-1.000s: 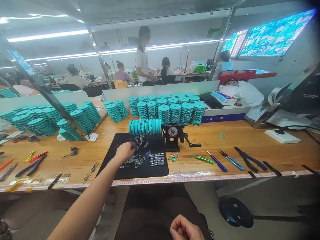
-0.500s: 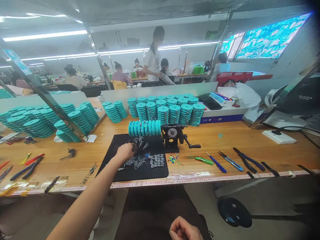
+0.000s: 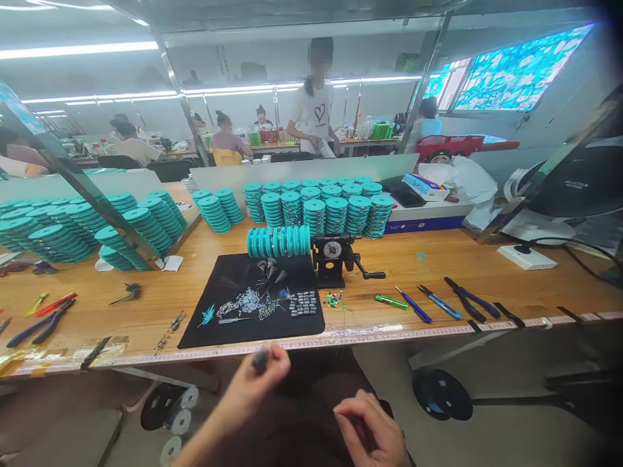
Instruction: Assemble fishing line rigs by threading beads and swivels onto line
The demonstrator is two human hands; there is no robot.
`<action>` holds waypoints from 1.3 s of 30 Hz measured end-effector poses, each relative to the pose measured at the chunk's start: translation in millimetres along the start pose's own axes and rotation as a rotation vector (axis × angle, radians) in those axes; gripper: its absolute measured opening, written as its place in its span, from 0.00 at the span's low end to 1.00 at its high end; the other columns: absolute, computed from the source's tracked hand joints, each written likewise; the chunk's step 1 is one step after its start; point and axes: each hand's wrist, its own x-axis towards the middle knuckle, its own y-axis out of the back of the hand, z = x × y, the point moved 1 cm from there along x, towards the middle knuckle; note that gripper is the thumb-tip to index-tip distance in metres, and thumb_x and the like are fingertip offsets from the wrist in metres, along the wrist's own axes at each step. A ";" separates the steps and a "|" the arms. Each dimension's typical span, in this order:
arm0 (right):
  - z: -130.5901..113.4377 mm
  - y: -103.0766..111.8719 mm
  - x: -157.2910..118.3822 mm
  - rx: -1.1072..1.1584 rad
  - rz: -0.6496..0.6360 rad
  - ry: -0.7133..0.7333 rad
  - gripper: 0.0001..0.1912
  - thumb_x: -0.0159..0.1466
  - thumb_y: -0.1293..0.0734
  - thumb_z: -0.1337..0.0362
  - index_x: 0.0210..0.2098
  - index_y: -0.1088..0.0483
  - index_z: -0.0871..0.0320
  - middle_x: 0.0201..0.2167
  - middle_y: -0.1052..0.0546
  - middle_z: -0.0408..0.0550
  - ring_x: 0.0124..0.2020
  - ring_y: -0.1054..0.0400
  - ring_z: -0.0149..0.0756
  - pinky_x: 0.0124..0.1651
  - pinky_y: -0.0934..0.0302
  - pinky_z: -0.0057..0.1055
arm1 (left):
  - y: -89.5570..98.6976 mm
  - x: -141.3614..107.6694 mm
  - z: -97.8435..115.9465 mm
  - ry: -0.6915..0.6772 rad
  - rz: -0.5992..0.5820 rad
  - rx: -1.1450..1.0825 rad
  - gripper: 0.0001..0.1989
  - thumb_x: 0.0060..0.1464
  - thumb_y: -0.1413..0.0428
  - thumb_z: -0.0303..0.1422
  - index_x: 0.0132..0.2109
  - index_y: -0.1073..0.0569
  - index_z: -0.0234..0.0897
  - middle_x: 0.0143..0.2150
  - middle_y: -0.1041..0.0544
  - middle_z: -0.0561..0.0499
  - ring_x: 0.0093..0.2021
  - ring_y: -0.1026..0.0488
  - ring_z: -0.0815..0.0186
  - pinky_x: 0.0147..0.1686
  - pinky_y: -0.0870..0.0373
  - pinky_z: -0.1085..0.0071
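Note:
My left hand (image 3: 265, 373) is closed around a small dark object (image 3: 260, 361), just in front of the table edge. To its right, my right hand (image 3: 372, 428) hangs over my lap with curled fingers, thumb and forefinger together; whatever they may hold is too small to tell. A black mat (image 3: 287, 327) bears small beads, pins, grey cylinders (image 3: 303, 303) and thin wire bundles. Behind it, a row of turquoise spools (image 3: 277, 241) sits on the shaft of a black hand-cranked winder (image 3: 332, 256).
Stacks of turquoise spools (image 3: 314, 214) stand at the back and left. Pliers (image 3: 471, 299), tweezers (image 3: 439, 301), a blue tool (image 3: 413, 305) and a green tool (image 3: 390, 301) lie right. More pliers (image 3: 43, 321) lie left. People are in the background.
My left hand has come back from the mat to the front of the table edge, bringing the dark object. My right hand has risen slightly. The view has shifted, and the standing person has turned.

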 end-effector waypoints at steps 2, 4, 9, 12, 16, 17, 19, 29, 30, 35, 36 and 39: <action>-15.4 1.9 10.3 0.010 0.060 0.296 0.08 0.67 0.38 0.65 0.34 0.28 0.53 0.30 0.24 0.48 0.31 0.30 0.40 0.37 0.38 0.35 | -37.7 -28.6 -6.4 0.142 -0.063 -0.486 0.20 0.50 0.43 0.51 0.31 0.31 0.37 0.22 0.39 0.57 0.22 0.39 0.70 0.24 0.39 0.74; -27.6 -0.4 19.2 0.033 0.085 0.524 0.06 0.67 0.37 0.68 0.38 0.28 0.53 0.35 0.22 0.49 0.37 0.28 0.41 0.41 0.37 0.38 | -60.5 -44.5 -8.5 0.225 -0.054 -0.810 0.20 0.42 0.35 0.48 0.28 0.30 0.37 0.22 0.35 0.55 0.24 0.36 0.68 0.26 0.36 0.72; -37.2 -12.9 23.2 0.170 0.065 0.674 0.07 0.67 0.37 0.71 0.43 0.29 0.57 0.35 0.21 0.50 0.39 0.28 0.41 0.43 0.37 0.39 | -66.2 -56.9 -4.6 0.340 0.003 -1.044 0.15 0.35 0.29 0.35 0.29 0.27 0.42 0.22 0.32 0.55 0.24 0.32 0.66 0.26 0.32 0.70; -36.3 -14.1 15.6 0.297 0.031 0.567 0.09 0.67 0.38 0.72 0.43 0.29 0.56 0.34 0.22 0.49 0.36 0.29 0.39 0.40 0.37 0.37 | -73.0 -66.8 -7.6 0.513 -0.036 -1.154 0.15 0.37 0.29 0.38 0.29 0.27 0.42 0.19 0.35 0.57 0.19 0.35 0.69 0.19 0.38 0.74; -35.8 -11.8 5.0 0.369 -0.006 0.166 0.06 0.66 0.36 0.70 0.36 0.29 0.55 0.29 0.26 0.44 0.31 0.32 0.36 0.36 0.38 0.33 | -89.2 -74.5 -16.1 0.569 -0.074 -1.178 0.19 0.37 0.29 0.42 0.29 0.27 0.36 0.19 0.37 0.59 0.18 0.39 0.75 0.18 0.45 0.78; -36.3 -11.6 3.2 0.369 -0.007 0.107 0.05 0.66 0.36 0.69 0.35 0.29 0.55 0.29 0.26 0.44 0.31 0.32 0.36 0.36 0.38 0.32 | -91.5 -74.3 -18.1 0.557 -0.069 -1.182 0.19 0.35 0.28 0.41 0.29 0.27 0.35 0.19 0.37 0.59 0.18 0.39 0.75 0.18 0.46 0.78; -37.6 -11.9 1.3 0.380 -0.015 0.065 0.05 0.66 0.36 0.69 0.35 0.29 0.55 0.29 0.26 0.44 0.32 0.31 0.36 0.37 0.38 0.32 | -93.7 -72.5 -21.5 0.541 -0.067 -1.186 0.20 0.34 0.28 0.40 0.30 0.27 0.34 0.19 0.38 0.60 0.18 0.41 0.76 0.18 0.48 0.78; -21.1 -18.5 5.6 0.428 -0.046 0.171 0.08 0.66 0.38 0.71 0.39 0.30 0.53 0.31 0.26 0.44 0.34 0.31 0.37 0.38 0.36 0.32 | -100.6 -66.5 -23.9 0.445 -0.005 -1.124 0.22 0.34 0.30 0.48 0.26 0.26 0.35 0.19 0.41 0.59 0.19 0.44 0.75 0.20 0.45 0.76; -18.5 -19.2 5.2 0.422 -0.052 0.150 0.07 0.66 0.38 0.71 0.38 0.30 0.53 0.31 0.27 0.44 0.33 0.32 0.37 0.37 0.37 0.32 | -101.0 -64.9 -23.8 0.414 0.015 -1.119 0.22 0.33 0.29 0.47 0.25 0.26 0.34 0.19 0.40 0.58 0.20 0.42 0.74 0.22 0.44 0.75; -18.3 -20.2 2.4 0.337 -0.059 0.162 0.06 0.67 0.38 0.70 0.38 0.31 0.54 0.30 0.28 0.44 0.32 0.32 0.36 0.36 0.38 0.31 | -97.9 -63.5 -27.0 0.301 0.108 -1.072 0.19 0.34 0.28 0.43 0.23 0.23 0.31 0.22 0.34 0.55 0.26 0.40 0.72 0.29 0.41 0.75; -20.4 -20.3 2.3 0.320 -0.056 0.166 0.06 0.67 0.38 0.71 0.37 0.31 0.55 0.30 0.28 0.44 0.32 0.32 0.36 0.36 0.38 0.30 | -97.4 -64.6 -28.4 0.296 0.116 -1.064 0.17 0.35 0.29 0.42 0.24 0.22 0.32 0.22 0.34 0.55 0.26 0.40 0.71 0.29 0.42 0.75; -27.5 -20.8 3.6 0.280 -0.048 0.153 0.06 0.67 0.39 0.70 0.36 0.31 0.55 0.30 0.28 0.45 0.32 0.33 0.36 0.36 0.38 0.30 | -97.6 -68.6 -33.2 0.315 0.110 -1.060 0.16 0.38 0.30 0.42 0.27 0.21 0.34 0.22 0.35 0.56 0.26 0.40 0.71 0.29 0.42 0.75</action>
